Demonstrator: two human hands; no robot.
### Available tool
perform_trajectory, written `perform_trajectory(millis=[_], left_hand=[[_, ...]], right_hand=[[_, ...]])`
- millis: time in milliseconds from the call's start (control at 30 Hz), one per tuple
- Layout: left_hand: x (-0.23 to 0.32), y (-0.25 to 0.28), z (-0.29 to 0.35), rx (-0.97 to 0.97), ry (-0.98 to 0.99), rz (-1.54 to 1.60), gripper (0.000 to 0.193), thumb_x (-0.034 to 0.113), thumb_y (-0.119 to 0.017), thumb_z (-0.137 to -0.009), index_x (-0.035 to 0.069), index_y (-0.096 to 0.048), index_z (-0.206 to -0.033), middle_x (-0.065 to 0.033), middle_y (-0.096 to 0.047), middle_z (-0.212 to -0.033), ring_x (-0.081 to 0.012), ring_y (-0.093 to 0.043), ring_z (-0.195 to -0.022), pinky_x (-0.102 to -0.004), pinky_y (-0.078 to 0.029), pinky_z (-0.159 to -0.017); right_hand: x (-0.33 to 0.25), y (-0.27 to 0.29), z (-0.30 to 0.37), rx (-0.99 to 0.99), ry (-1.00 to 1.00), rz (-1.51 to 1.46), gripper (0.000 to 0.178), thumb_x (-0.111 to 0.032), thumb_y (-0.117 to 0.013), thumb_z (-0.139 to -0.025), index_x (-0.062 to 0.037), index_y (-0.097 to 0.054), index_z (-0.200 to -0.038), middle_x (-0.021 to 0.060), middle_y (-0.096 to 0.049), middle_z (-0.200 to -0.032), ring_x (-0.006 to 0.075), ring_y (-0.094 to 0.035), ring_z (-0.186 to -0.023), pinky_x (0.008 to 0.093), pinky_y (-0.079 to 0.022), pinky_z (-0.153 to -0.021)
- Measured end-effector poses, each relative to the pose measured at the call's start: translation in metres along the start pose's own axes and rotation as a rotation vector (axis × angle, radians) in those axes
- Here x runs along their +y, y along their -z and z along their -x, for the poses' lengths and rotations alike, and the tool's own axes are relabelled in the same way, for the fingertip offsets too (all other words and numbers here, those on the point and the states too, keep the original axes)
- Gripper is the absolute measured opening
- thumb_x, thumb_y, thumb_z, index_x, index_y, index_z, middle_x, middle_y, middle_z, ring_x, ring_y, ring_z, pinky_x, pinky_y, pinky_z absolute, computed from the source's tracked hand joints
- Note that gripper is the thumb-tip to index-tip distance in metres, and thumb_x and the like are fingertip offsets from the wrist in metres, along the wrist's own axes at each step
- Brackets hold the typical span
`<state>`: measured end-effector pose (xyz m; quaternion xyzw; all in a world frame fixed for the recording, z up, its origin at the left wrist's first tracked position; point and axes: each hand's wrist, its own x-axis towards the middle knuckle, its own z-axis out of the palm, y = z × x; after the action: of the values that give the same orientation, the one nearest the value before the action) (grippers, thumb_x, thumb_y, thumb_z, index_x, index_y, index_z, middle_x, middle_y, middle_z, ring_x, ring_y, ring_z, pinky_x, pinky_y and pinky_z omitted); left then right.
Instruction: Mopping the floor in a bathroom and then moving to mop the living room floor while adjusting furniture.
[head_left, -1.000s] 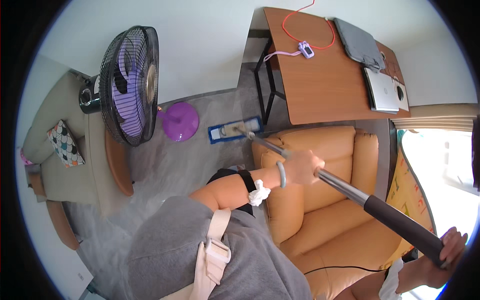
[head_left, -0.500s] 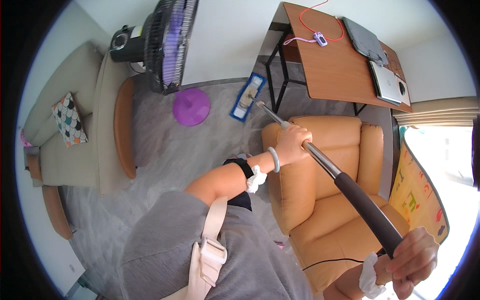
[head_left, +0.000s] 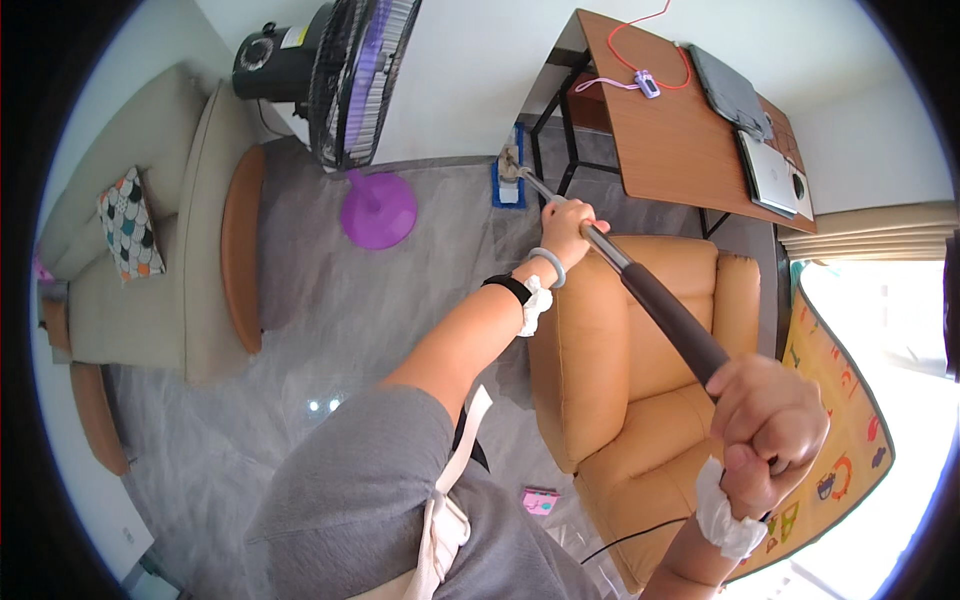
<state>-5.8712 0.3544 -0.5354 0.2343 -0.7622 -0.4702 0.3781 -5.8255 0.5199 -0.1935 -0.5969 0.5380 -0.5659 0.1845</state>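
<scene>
A flat mop (head_left: 508, 168) with a blue-edged head rests on the grey floor, close to the desk's left legs. Its metal pole runs from there toward me, ending in a dark grip (head_left: 672, 318). My left hand (head_left: 570, 237) is wrapped round the metal pole, above the armchair's back corner. Around the upper end of the dark grip, my right hand (head_left: 768, 420) is closed, over the armchair seat. A pale bangle and a white scrunchie are on my left wrist; another white band is on my right.
A tan armchair (head_left: 665, 275) stands beneath the pole. Beyond it is a wooden desk (head_left: 680, 140) carrying a laptop (head_left: 772, 175) and a grey bag (head_left: 728, 90). A purple-based fan (head_left: 378, 212) stands left of the mop, near a beige sofa (head_left: 150, 315). A pink object (head_left: 540, 500) lies on the floor.
The mop head has moved farther away, toward the wall and desk legs, and turned straighter. My left arm has stretched forward. My right hand has moved up and left with the grip.
</scene>
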Motion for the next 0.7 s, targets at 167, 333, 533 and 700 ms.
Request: perform_trajectory(millis=[167,333,533,700], left_hand=[[0.037,0.021,0.058,-0.255,-0.256,0.135,0.033,0.028,-0.075,-0.07,0.008,-0.053,-0.055,-0.011,-0.058,-0.062,-0.0326,-0.055,-0.063,-0.0435,-0.04,-0.06],[0.088,0.073,0.132,-0.382,-0.263,0.035,0.036,0.036,-0.073,-0.073,0.011,-0.054,-0.055,-0.0079,-0.058,-0.06,-0.0276,-0.057,-0.062,-0.0385,-0.039,-0.066],[0.059,0.159,0.162,-0.057,-0.162,-0.194,0.041,0.04,-0.07,-0.073,0.009,-0.052,-0.054,-0.0055,-0.055,-0.058,-0.028,-0.055,-0.061,-0.0396,-0.037,-0.066],[0.07,0.172,0.187,-0.292,-0.23,-0.013,0.042,0.036,-0.073,-0.072,0.007,-0.049,-0.052,-0.0115,-0.054,-0.057,-0.0328,-0.054,-0.06,-0.0422,-0.04,-0.064]], right_hand=[[-0.06,-0.005,0.042,0.076,0.072,0.102,0.024,-0.013,-0.054,-0.07,-0.0154,-0.035,-0.056,-0.0051,-0.049,-0.044,0.0079,-0.047,-0.037,0.0253,-0.04,-0.046],[-0.122,-0.014,0.086,0.156,0.195,-0.078,0.03,-0.015,-0.061,-0.078,-0.0133,-0.039,-0.058,-0.0029,-0.047,-0.044,0.0106,-0.047,-0.037,0.024,-0.038,-0.042],[-0.119,-0.083,0.065,-0.265,0.193,-0.277,0.03,-0.016,-0.062,-0.078,-0.0128,-0.041,-0.057,-0.0011,-0.048,-0.045,0.0108,-0.046,-0.036,0.026,-0.038,-0.039],[-0.155,-0.115,0.083,-0.173,0.118,-0.139,0.032,-0.019,-0.063,-0.079,-0.0118,-0.041,-0.055,-0.0004,-0.049,-0.045,0.0108,-0.047,-0.035,0.0259,-0.039,-0.038]])
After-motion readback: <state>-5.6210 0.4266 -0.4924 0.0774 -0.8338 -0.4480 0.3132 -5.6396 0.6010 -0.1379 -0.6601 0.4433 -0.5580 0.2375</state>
